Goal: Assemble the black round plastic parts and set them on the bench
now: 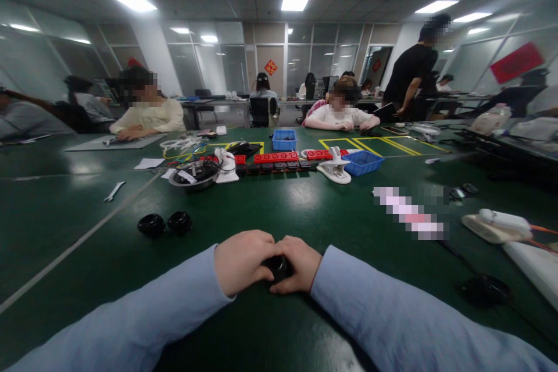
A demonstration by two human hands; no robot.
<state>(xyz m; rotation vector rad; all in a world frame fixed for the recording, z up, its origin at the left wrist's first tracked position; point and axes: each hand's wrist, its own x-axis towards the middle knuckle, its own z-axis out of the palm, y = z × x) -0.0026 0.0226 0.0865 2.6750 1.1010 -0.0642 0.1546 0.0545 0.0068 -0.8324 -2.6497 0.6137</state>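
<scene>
Both hands meet around a round, glossy black part (279, 267) low in the middle of the head view. My left hand (244, 261) wraps its left side, with the thumb at the near edge. My right hand (297, 264) closes on its right side, thumb and fingers curled around it. The fingers hide much of the part. Two similar black round parts, one (151, 225) and another (179, 222), lie on the green table (218, 209) to the left.
Further back are a metal bowl (194, 183) of cables, red power strips (276, 157), a white clamp (335, 168) and blue bins (361, 163). A wrench (114, 192) lies left. At right are a black object (486, 289) and a white device (505, 221). People sit across.
</scene>
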